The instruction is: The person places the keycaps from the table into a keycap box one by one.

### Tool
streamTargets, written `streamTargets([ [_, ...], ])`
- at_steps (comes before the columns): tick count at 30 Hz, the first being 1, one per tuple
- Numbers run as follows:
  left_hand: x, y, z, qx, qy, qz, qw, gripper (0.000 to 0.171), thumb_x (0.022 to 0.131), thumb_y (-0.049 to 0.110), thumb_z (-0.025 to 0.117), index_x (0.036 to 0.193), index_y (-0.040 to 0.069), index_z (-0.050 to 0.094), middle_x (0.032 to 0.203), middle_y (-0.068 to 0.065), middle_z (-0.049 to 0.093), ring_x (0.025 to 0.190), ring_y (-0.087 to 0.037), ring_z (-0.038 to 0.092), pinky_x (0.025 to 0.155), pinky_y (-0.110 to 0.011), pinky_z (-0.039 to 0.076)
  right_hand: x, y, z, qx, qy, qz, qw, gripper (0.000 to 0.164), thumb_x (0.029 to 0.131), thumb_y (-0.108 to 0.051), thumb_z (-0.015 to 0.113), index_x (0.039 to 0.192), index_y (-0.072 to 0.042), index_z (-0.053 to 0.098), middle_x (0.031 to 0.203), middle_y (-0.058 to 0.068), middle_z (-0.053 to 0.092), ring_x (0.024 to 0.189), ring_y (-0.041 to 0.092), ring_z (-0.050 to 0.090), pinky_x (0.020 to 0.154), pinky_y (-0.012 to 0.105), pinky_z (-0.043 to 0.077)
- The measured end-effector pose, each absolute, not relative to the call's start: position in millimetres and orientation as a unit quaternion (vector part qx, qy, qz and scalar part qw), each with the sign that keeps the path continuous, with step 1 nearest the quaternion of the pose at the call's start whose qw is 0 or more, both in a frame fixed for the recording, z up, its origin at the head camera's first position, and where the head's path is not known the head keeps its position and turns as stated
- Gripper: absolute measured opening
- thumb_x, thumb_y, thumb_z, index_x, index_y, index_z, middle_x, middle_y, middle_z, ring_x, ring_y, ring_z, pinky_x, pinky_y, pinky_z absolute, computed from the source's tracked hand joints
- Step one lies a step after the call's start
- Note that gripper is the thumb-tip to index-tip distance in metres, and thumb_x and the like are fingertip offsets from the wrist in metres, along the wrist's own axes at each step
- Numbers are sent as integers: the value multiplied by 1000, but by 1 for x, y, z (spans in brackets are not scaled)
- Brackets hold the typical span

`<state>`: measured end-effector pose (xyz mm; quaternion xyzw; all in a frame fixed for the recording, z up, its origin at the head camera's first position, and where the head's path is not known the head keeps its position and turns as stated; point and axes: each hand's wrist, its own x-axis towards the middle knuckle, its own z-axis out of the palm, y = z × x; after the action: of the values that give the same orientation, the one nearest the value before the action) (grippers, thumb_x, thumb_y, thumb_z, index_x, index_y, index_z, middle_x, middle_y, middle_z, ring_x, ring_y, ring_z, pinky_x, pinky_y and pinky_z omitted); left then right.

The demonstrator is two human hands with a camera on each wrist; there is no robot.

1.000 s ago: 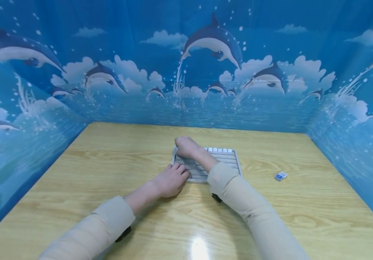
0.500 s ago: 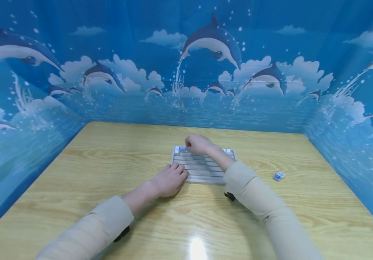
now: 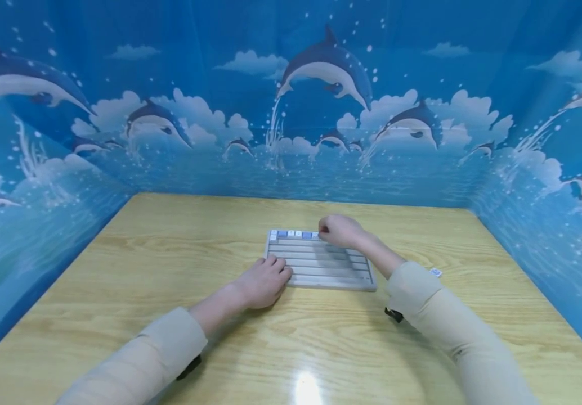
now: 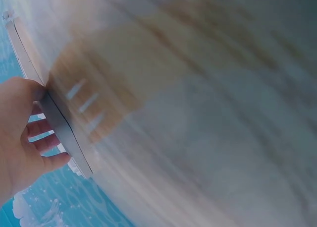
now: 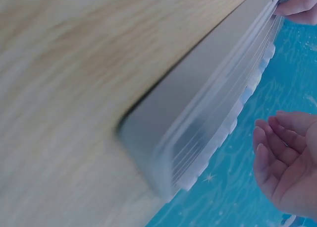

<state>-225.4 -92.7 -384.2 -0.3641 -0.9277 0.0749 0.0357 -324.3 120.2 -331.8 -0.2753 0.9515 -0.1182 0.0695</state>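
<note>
A light grey slatted tray point(image 3: 321, 269) lies on the table, its rows running left to right. Small white tiles point(image 3: 291, 233) and blue tiles point(image 3: 307, 235) line its far row; one more white tile point(image 3: 273, 238) is just below at the left end. My left hand point(image 3: 264, 281) holds the near left corner, thumb point(image 4: 34, 90) against the front edge and fingers over the top. Over the right part of the far row is my right hand point(image 3: 343, 231), fingers loosely curled. In the right wrist view nothing shows between those fingers point(image 5: 267, 160).
To the right of the tray a loose tile point(image 3: 435, 272) lies on the wooden table point(image 3: 514, 315), close to my right sleeve point(image 3: 417, 289). A blue dolphin-print curtain point(image 3: 291, 140) stands around the back and sides of the table.
My right hand has moved rightward along the far row, uncovering the tiles on the left. My right sleeve now covers one of the two loose tiles. The left hand stays at the corner.
</note>
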Motion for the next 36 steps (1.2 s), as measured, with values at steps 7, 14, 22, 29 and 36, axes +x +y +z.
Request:
streamTargets([
  [7, -225, -90, -386, -371, -925, 64, 47, 27, 96, 22, 46, 117, 7, 54, 109, -9, 50, 102, -25, 46, 88, -40, 43, -313, 151, -333, -242, 960, -131, 49, 10, 87, -6, 56, 91, -4, 64, 83, 4, 62, 71, 17, 56, 66, 34, 48],
  [14, -226, -89, -387, -374, -924, 57, 49, 26, 96, 21, 46, 116, 6, 54, 110, -10, 51, 102, -26, 46, 88, -41, 42, -305, 178, -333, -195, 969, -149, 35, 19, 75, 3, 55, 92, -2, 62, 86, 7, 61, 77, 23, 55, 67, 38, 47],
  [22, -226, -92, -387, -373, -925, 53, 44, 27, 95, 19, 46, 117, 5, 53, 110, -10, 50, 103, -26, 46, 88, -42, 42, -296, 209, -337, -163, 970, -177, 21, 13, 74, 3, 55, 86, -2, 60, 82, 8, 60, 75, 24, 53, 67, 38, 45],
  [29, -228, -94, -388, -373, -926, 51, 38, 27, 96, 19, 44, 118, 5, 53, 110, -10, 50, 103, -26, 45, 88, -43, 43, -288, 229, -341, -155, 971, -182, 22, 10, 83, -6, 56, 87, -2, 64, 82, 9, 62, 75, 24, 55, 69, 40, 46],
  [36, -227, -93, -387, -371, -927, 50, 34, 27, 96, 19, 44, 118, 6, 53, 111, -10, 51, 104, -27, 45, 88, -43, 42, -283, 256, -342, -131, 978, -157, 48, 25, 94, -18, 52, 100, 1, 65, 91, 13, 65, 76, 23, 58, 70, 44, 47],
])
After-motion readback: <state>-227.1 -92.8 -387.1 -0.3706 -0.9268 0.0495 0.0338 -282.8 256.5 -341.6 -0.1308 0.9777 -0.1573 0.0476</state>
